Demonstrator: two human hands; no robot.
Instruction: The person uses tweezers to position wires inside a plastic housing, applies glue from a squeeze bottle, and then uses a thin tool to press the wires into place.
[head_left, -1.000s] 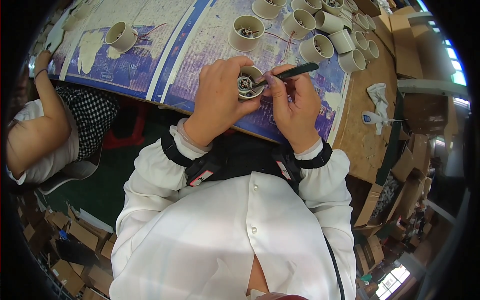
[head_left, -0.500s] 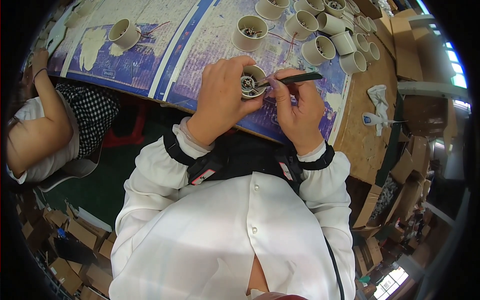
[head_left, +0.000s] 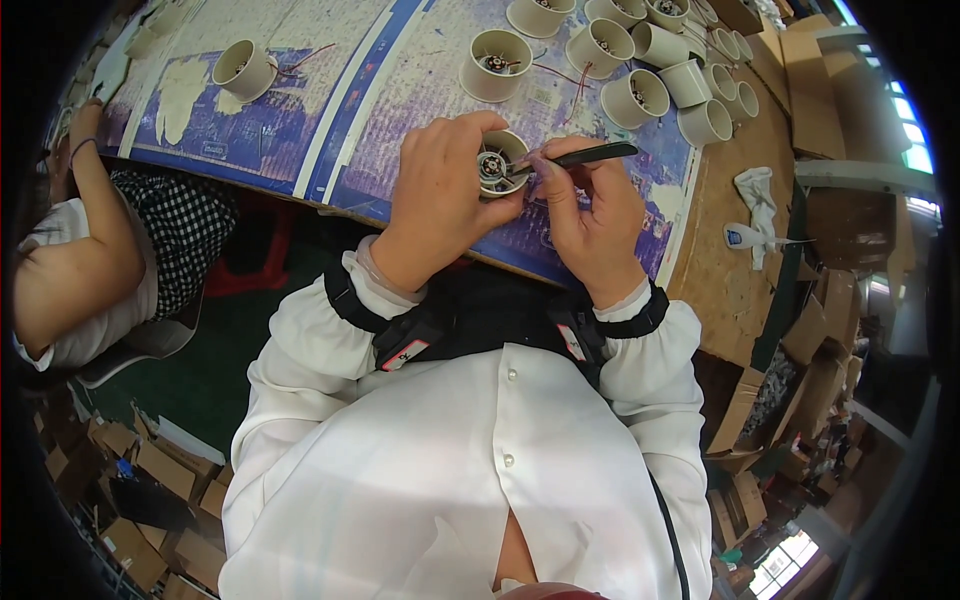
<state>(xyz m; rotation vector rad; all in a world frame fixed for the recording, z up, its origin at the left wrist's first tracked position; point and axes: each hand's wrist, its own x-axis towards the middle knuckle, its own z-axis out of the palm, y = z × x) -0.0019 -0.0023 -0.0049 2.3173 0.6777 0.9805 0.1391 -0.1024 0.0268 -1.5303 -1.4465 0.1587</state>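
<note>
Desk [head_left: 722, 255]: brown wood, with scuffed, flat blue-and-white sheets [head_left: 395, 95] under the hands.
Left hand [head_left: 443, 180]: wrapped round a smooth, round cream cup [head_left: 513, 148] with a metal part [head_left: 491, 166] inside.
Right hand [head_left: 600, 215]: pinching a thin, dark tool [head_left: 598, 154], tip in the cup.
Other cups [head_left: 490, 88]: beyond the hands, some with thin red wires [head_left: 580, 90].

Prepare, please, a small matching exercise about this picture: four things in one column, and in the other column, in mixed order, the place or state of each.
Column 1
1. Tool
2. Cloth
3. Left hand
4. Right wristband

Column 2
A. curled around a cup
B. fastened around the end of a white sleeve
C. dark, held in the right hand
D. white, lying on the brown board at the right

Right pairs: 1-C, 2-D, 3-A, 4-B
</note>
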